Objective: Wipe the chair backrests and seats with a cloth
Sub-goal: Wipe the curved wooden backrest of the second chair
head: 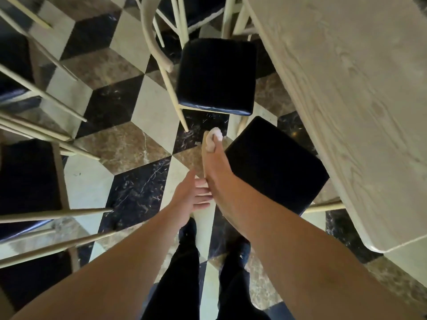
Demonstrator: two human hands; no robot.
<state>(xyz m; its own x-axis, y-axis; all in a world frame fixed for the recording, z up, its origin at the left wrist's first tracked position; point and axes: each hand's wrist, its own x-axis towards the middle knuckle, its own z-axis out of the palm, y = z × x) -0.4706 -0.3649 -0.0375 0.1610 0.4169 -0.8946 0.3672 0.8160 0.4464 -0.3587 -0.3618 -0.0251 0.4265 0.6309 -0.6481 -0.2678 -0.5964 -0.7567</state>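
Far left: another dark chair seat with pale wooden legs, blurred at the frame edge. Floor is a cube-pattern tile in black, brown and cream.

My left hand is low and centre, fingers loosely spread and holding nothing; its fingertips reach behind my right wrist, toward the near chair's pale wooden backrest. Can't tell if they touch the wood, the wrist hides it.

My right hand runs up along the top of that backrest, seen nearly edge-on. Fingers are closed around a small white cloth, bunched at the fingertips and pressed on the far end of the rail, probably on the wood itself, view is poor there.

Just right of the hand: this chair's black padded seat, partly tucked under the table. Beyond it, a 2nd chair with the same black seat and a curved pale back.

Far right: pale wood-grain table.

Bottom centre: my legs in dark trousers and dark shoes.
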